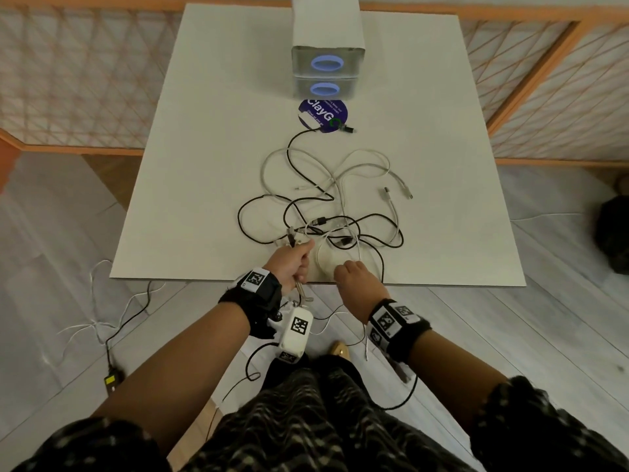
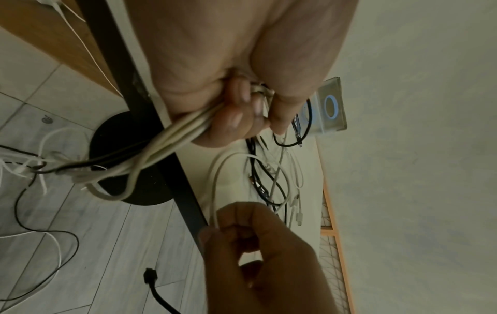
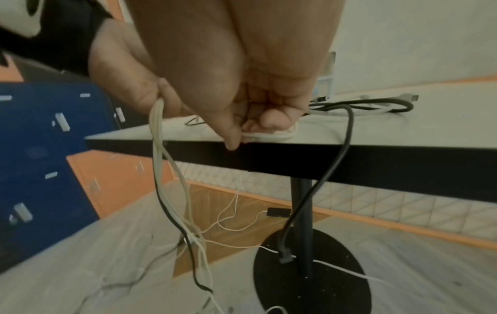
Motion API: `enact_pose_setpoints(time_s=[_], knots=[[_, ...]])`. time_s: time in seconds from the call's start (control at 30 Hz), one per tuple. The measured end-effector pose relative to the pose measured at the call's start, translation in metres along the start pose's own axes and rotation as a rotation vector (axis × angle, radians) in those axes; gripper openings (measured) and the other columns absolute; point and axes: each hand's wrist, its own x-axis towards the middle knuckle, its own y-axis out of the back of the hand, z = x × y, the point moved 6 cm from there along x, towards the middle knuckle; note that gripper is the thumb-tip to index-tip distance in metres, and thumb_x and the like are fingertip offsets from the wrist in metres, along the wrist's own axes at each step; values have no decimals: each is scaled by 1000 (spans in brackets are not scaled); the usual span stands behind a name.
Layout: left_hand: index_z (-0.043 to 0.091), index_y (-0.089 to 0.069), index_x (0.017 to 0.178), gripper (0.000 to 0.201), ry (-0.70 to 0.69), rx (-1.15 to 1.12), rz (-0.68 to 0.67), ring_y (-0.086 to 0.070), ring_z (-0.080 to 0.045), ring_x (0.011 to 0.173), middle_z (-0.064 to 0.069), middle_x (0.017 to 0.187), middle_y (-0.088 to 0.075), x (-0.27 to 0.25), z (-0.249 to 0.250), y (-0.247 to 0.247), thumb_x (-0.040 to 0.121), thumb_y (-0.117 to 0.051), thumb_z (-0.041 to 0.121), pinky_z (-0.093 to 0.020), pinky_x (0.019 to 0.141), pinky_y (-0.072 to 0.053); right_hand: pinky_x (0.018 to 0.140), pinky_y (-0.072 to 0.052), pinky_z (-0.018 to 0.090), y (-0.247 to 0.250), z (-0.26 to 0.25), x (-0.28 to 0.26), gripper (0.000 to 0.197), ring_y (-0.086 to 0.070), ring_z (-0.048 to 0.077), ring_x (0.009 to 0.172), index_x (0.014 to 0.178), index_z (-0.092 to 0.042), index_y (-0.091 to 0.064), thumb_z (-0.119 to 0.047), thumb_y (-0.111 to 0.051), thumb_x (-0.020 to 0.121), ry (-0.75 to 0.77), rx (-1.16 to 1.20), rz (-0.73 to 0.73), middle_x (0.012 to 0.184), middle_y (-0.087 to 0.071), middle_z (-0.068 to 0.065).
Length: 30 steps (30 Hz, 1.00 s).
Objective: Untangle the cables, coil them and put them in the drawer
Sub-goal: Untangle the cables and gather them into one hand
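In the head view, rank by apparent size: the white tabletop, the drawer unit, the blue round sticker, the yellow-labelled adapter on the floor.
Largest to smallest:
1. white tabletop
2. drawer unit
3. blue round sticker
4. yellow-labelled adapter

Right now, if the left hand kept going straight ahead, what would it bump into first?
Probably the tangled cables just ahead of the left hand, which already grips a bundle of them. The drawers stand much farther back.
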Motion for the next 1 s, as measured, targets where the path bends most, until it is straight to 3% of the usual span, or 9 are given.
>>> enact_pose_setpoints(time_s=[0.2,0.27,0.43,0.57,0.63,0.7,0.77,0.9,1.0], knots=[[22,-40,63,43,65,-13,-133,-18,-6,39,7,52,-25,-15,-2,-5,76,-68,52,-19,39,-14,74,-38,13,39,-19,-33,10,-43,6,79,96,-6,-57,-12,-52,90,171,505,425,88,-56,-1],[21,-42,65,37,56,-66,-224,-21,-5,38,7,53,-30,-20,2,-14,84,-62,46,-17,38,-17,73,-35,8,35,-30,-42,11,-41,3,78,96,-8,-56,-15,-51,89,248,518,408,86,-54,-4],[19,-40,65,38,-77,-321,-276,-35,-7,48,7,51,-40,-27,23,-16,98,-40,37,-21,63,-40,71,-50,40,-1,-15,-44,3,-52,18,75,89,-12,-55,-13,-53,86,135,502,131,84,-56,-1],[18,-38,60,40,-168,-271,-200,-47,-9,57,5,55,-42,-27,27,-2,95,-50,33,-34,90,-48,76,-49,28,16,-4,-39,19,-58,17,83,100,-11,-61,-18,-59,82,165,505,176,101,-57,4],[18,-40,56,42,-183,-257,-214,-48,-9,55,4,54,-43,-30,28,-1,94,-51,33,-30,77,-51,78,-48,25,40,10,-26,26,-56,13,83,107,-11,-60,-22,-61,83,50,544,370,109,-52,2],[20,-39,53,48,-194,-222,-242,-35,-7,40,6,48,-35,-34,30,-2,95,-42,42,-20,52,-42,82,-49,28,59,25,-8,33,-54,14,86,113,-6,-58,-26,-61,86,-114,605,504,115,-50,7],[19,-45,63,43,-196,-189,-267,-23,-4,33,8,45,-30,-37,33,-5,95,-37,47,-17,38,-27,85,-46,29,67,37,13,45,-53,15,89,122,-5,-53,-31,-60,87,-280,727,476,125,-48,9],[19,-58,84,33,-208,-99,-286,-18,-2,34,10,48,-27,-41,32,-1,99,-35,36,-17,36,-11,97,-41,37,63,61,46,55,-52,24,113,135,-10,-39,-26,-55,85,-483,840,359,131,-51,7],[18,-55,80,36,-197,-71,-236,-17,-3,36,9,48,-25,-42,28,8,99,-35,41,-18,37,-10,89,-47,36,60,64,59,29,-60,18,92,109,-11,-63,-28,-57,86,-468,813,278,95,-66,5]])
